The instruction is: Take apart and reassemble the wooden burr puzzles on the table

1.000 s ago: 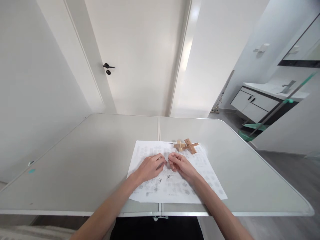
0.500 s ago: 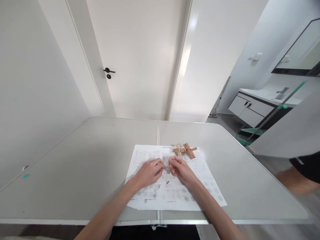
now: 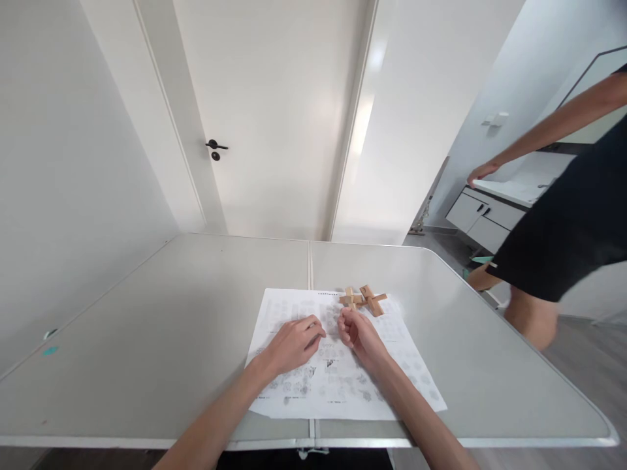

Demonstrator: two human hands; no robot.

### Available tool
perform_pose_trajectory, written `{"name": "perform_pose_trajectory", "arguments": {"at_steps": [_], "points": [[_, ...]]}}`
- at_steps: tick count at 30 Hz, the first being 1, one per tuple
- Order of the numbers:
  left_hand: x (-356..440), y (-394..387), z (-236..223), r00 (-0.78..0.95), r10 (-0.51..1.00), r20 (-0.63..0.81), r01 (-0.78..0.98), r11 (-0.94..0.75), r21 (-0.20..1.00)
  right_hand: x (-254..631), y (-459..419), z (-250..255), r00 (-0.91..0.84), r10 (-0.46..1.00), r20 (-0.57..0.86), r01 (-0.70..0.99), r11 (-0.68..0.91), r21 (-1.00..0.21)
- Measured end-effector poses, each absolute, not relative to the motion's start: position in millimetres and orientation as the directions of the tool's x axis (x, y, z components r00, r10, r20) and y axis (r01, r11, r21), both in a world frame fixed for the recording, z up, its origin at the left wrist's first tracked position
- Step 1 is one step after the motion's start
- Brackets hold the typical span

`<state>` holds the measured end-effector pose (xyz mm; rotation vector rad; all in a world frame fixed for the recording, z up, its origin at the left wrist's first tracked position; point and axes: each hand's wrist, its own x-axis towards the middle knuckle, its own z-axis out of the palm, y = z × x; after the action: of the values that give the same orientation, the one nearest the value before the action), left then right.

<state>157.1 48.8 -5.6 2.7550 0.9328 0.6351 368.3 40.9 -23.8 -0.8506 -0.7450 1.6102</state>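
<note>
My left hand (image 3: 292, 343) rests on a printed sheet of paper (image 3: 343, 385) with its fingers curled loosely and nothing visible in them. Beside it, my right hand (image 3: 356, 331) sits on the same sheet, fingers curled into a loose fist, and I cannot make out anything inside. Two small wooden cross-shaped puzzle pieces (image 3: 363, 299) lie on the sheet's far edge, just beyond my right hand and apart from it.
The sheet lies on a grey folding table (image 3: 147, 313) with a centre seam. A white door (image 3: 274, 111) stands behind it. Another person in black shorts (image 3: 563, 235) walks past the table's right side, near a bathroom vanity (image 3: 482, 212).
A person has walked into view on the right. My right hand has curled tighter and shifted slightly toward the wooden pieces. My left hand has barely moved.
</note>
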Motion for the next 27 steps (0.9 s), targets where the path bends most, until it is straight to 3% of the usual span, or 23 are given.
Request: {"name": "perform_pose_trajectory", "arguments": {"at_steps": [18,27], "points": [[155,47,-6,0.702,0.626,0.34,0.553,-0.78,0.294,381,50,-36,0.026,0.99,-0.142,-0.714,-0.081,-0.696],[155,47,-7,0.701,0.632,0.331,0.558,-0.774,0.299,387,56,-43,0.071,0.973,-0.22,-0.819,-0.069,-0.57]]}}
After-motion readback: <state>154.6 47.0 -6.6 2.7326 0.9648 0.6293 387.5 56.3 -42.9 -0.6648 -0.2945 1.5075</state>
